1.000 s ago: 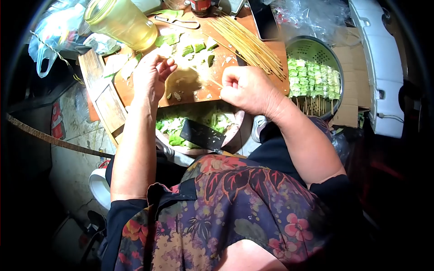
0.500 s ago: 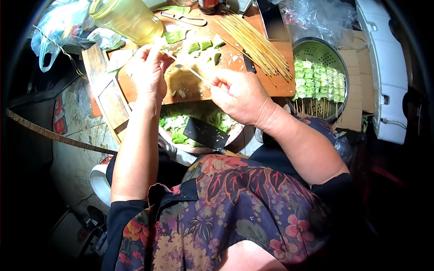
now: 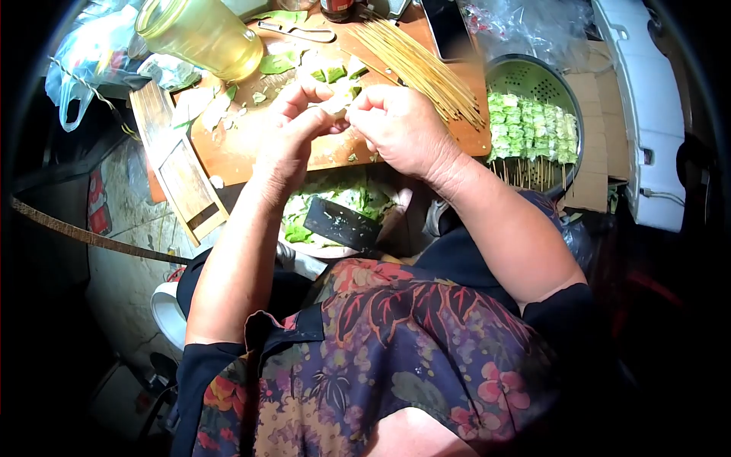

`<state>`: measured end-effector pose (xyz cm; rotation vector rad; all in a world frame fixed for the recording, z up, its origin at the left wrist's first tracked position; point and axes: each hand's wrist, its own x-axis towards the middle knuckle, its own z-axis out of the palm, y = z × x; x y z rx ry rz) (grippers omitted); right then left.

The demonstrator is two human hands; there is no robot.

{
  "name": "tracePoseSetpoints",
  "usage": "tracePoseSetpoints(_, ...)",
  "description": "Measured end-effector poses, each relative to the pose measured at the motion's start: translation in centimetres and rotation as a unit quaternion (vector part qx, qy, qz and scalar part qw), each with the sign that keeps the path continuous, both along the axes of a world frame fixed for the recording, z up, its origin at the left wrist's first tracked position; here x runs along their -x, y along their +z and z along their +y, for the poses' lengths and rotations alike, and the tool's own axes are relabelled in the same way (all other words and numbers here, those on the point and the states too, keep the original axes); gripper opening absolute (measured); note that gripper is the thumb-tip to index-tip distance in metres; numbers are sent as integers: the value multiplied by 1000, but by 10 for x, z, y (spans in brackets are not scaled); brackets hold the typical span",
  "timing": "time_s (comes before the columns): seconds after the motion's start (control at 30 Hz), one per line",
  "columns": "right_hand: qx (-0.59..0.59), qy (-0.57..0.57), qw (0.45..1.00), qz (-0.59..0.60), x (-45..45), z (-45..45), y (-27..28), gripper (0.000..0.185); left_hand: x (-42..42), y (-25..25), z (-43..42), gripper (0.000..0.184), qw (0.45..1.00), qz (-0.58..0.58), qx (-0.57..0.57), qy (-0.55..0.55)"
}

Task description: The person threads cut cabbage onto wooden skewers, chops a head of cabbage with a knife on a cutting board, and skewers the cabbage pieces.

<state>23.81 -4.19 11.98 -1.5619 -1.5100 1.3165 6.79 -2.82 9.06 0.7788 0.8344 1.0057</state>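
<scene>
Over the orange-brown board [image 3: 244, 156], my left hand [image 3: 304, 126] and my right hand [image 3: 396, 126] meet at the fingertips. The left fingers pinch a small pale green piece of vegetable [image 3: 340, 100]. My right thumb and fingers are pressed together at its side; what they grip is hidden. Cut green pieces [image 3: 331, 74] lie just beyond the hands. A bundle of wooden skewers [image 3: 419, 68] rests on the board to the right. Rows of skewered pale green leaves [image 3: 531, 131] fill part of a green colander [image 3: 567, 99].
A bowl of leaves [image 3: 365, 194] with a dark cleaver [image 3: 343, 223] across it stands below the board edge. A yellowish jar [image 3: 202, 42], a peeler [image 3: 297, 32] and a dark bottle [image 3: 336, 9] are at the back. A wooden slicer [image 3: 171, 148] leans at left.
My left hand has moved right and my hands have come together. The skewer seen between them half a second ago is no longer visible. The view has shifted slightly.
</scene>
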Motion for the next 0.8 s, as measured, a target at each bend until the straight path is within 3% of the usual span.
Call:
tracePoseSetpoints(0.07,-6,3,1000,7,-2,3,-4,17,7,-6,9,19,1000,3,-3,20)
tracePoseSetpoints(0.13,-36,-14,999,15,-5,5,-2,17,13,-12,27,19,993,63,5,101)
tracePoseSetpoints(0.17,-25,-35,999,19,-11,6,4,16,19,-25,46,18,970,155,35,187)
tracePoseSetpoints(0.2,-21,-38,999,17,-12,6,6,16,25,-31,53,15,966,159,59,195)
tracePoseSetpoints(0.33,-17,-59,996,65,-19,8,10,16,17,-57,69,26,962,204,88,158)
tracePoseSetpoints(0.47,-46,-76,994,59,-20,6,13,16,3,-73,80,40,924,364,66,98)
tracePoseSetpoints(0.67,-41,-89,994,55,-20,7,16,16,14,-100,96,40,870,493,-7,-7)
tracePoseSetpoints(0.7,-43,-88,994,57,-20,7,17,15,6,-74,89,35,880,474,30,-21)
tracePoseSetpoints(0.8,-52,-80,994,58,-19,7,16,15,5,-70,89,25,883,457,102,-13)
